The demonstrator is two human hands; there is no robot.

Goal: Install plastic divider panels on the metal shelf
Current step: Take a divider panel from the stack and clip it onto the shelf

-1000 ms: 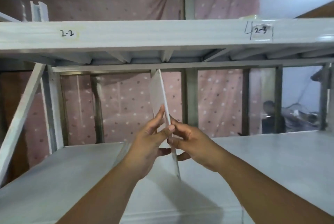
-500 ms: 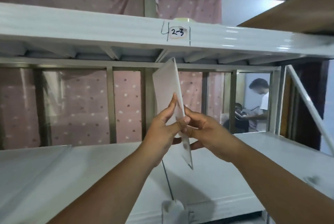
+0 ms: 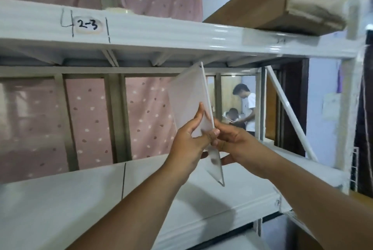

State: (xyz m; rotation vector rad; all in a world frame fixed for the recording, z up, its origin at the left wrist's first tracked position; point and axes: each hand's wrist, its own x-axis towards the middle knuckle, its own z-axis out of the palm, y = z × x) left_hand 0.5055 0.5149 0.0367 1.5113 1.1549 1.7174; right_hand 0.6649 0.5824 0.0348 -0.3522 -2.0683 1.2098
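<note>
One thin, flat, cloudy plastic panel (image 3: 186, 98) was held tilted in the air above the smooth white metal shelf (image 3: 60, 205), near its right end. Its top corner reached up close to the upper beam (image 3: 161, 34). Both hands pinched it: the left hand (image 3: 188, 147) and the right hand (image 3: 234, 145) gripped its lower part.
</note>
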